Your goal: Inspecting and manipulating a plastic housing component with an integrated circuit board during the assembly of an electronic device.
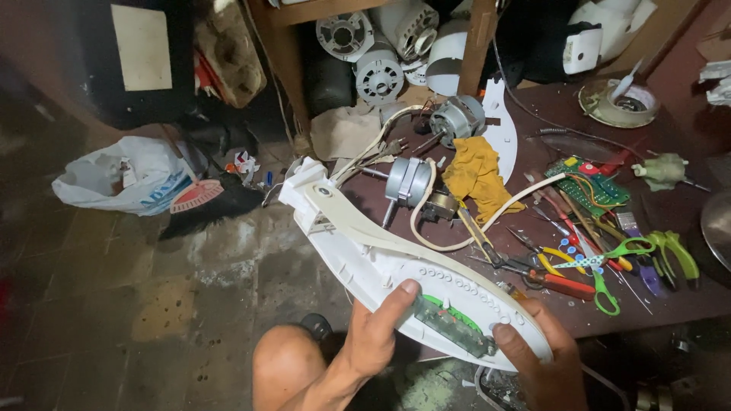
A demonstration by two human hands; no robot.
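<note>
Left hand: your left hand grips the near end of the fan housing from below, thumb laid across its upper face, fingers wrapped under and out of sight.
Right hand: your right hand cups the rounded end of the housing, thumb pressed on the rim beside the circuit board; the other fingers are hidden behind the shell.
Housing position: it hangs in the air between your knee and the table, tilted, its far end rising toward the motor.
Housing look: a long white plastic shell, curved like a blade, with a row of small round holes along one edge and a square hollow mount at the far tip.
Board: a narrow dark strip with green beneath it, seated in the wide end between your two thumbs.
Cable: a cream cable loops from the housing side across the table toward the green board.
Grip advice: keep both thumbs off the circuit board itself and bear on the plastic rim, since the shell looks thin and likely to flex.
Support advice: you would steady it better by resting the far end on the table edge.
Clutter: scissors, a red-handled screwdriver and a yellow rag lie just beside the housing; mind the cable does not drag them.
</note>
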